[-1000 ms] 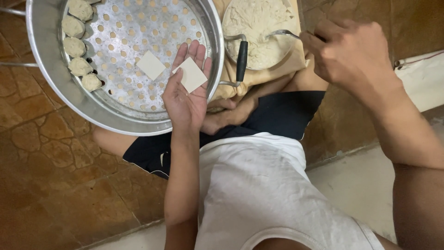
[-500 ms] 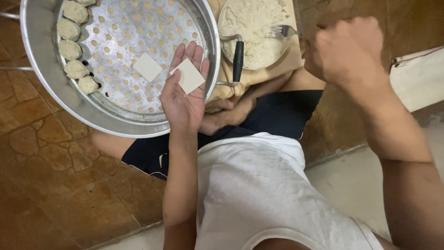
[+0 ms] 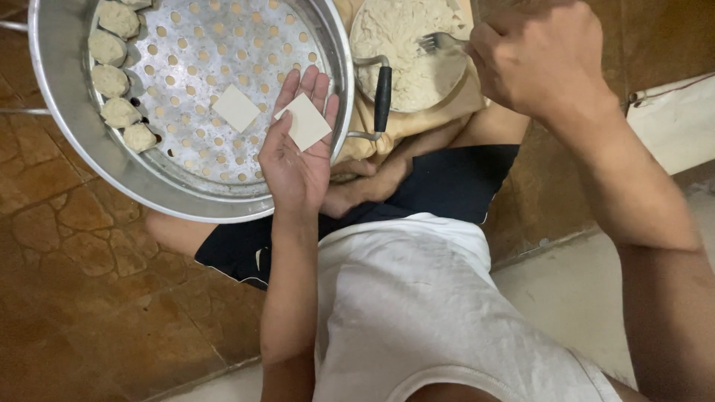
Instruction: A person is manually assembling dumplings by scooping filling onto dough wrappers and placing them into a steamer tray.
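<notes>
The left hand (image 3: 298, 160) lay palm up with its fingers held straight and close together, not curled. On those fingers rested a square dumpling wrapper (image 3: 304, 121), thin, pale and flat, one corner pointing toward the fingertips; it lay loose on the hand, cradled rather than pinched. The hand hovered over the near rim of a round metal steamer tray (image 3: 89, 160), so the wrapper sat above the tray's right edge.

The right hand (image 3: 540, 63) was closed into a fist around the handle of a fork (image 3: 439, 42), knuckles up. The fork's tines rested in a mound of pale minced filling heaped in a shallow bowl (image 3: 406, 52), which stood just right of the tray and on a tan cloth (image 3: 417, 119).

A second wrapper (image 3: 236, 108), of the same square shape and colour, lay flat on the tray's perforated floor, just left of the left hand's fingers and apart from them. Along the tray's left wall sat a curved row of finished dumplings (image 3: 110, 80), lumpy and off-white, each touching or nearly touching the next. A black-gripped handle (image 3: 382, 88) stuck out from the tray's right side, between the tray and the bowl.

Below the hands were the person's dark shorts (image 3: 447, 182) and white shirt (image 3: 417, 298), and a brown tiled floor (image 3: 82, 313) lay to the left.
</notes>
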